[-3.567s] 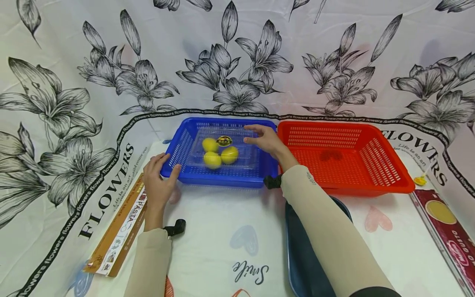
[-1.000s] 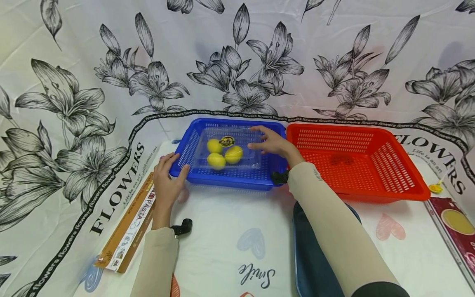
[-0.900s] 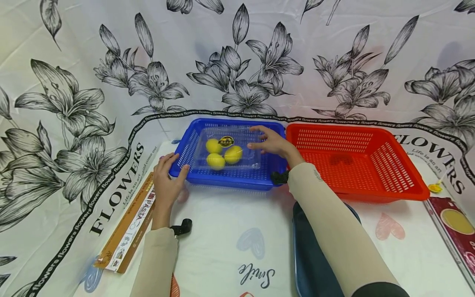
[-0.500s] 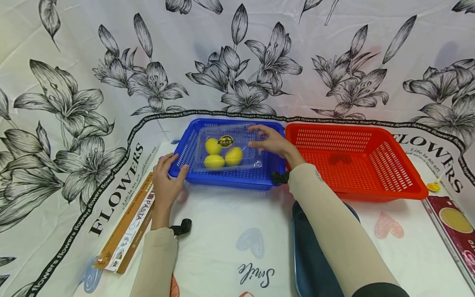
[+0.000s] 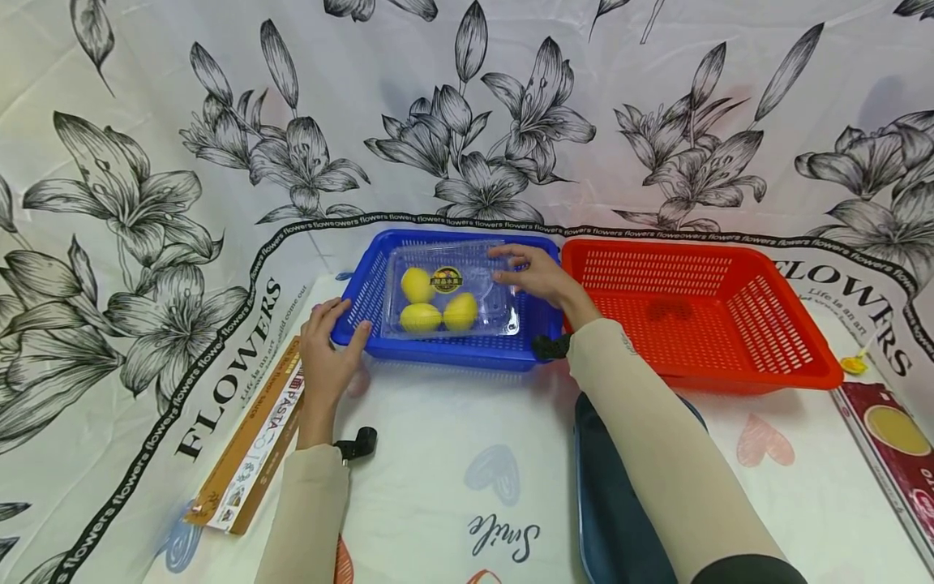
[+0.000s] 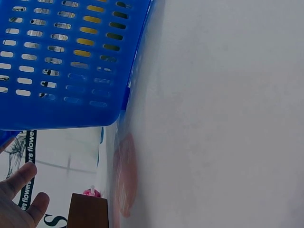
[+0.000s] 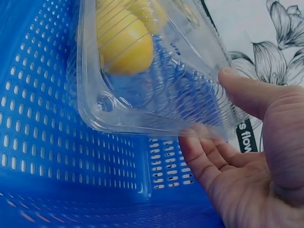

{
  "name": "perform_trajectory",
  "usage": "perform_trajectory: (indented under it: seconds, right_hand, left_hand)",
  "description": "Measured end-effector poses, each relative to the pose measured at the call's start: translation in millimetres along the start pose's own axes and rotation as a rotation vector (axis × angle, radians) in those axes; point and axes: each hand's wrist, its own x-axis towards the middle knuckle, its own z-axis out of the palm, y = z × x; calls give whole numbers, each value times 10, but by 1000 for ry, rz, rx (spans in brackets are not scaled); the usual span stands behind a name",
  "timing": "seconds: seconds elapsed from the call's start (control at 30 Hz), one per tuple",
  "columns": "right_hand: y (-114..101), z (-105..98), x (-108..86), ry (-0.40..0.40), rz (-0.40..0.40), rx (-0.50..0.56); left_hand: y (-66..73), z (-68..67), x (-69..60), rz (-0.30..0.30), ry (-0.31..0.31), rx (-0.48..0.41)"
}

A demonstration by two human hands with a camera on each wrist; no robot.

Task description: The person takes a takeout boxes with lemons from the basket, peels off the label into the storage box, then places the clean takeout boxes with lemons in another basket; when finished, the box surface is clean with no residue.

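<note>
A clear plastic fruit box (image 5: 487,307) holding three lemons (image 5: 460,311) is over the blue basket (image 5: 452,354), a round black label on its lid. My right hand (image 5: 536,274) pinches the box's right end, thumb on top and fingers beneath, as the right wrist view shows. That end is raised and the box is tilted; whether its left end touches the basket floor I cannot tell. My left hand (image 5: 325,357) is at the basket's left end with fingers spread, fingertips at the rim. In the left wrist view its thumb (image 6: 38,208) stands clear of the basket.
A red basket (image 5: 679,357) stands just right of the blue one. A dark tray (image 5: 613,503) lies below my right forearm. Long pasta box (image 5: 251,446) is at the left, dark red box (image 5: 893,454) at the right. A flowered cloth hangs behind.
My right hand has gripped the fruit box's right end and raised and tilted it. The lemons have shifted a little within it. My left hand has stayed at the basket's rim.
</note>
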Motion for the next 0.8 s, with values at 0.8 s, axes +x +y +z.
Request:
perform_trajectory:
  seconds: [0.8]
  right_hand:
    - [-83, -34, -126, 184, -32, 54]
  left_hand:
    - [4, 13, 1, 5, 7, 0]
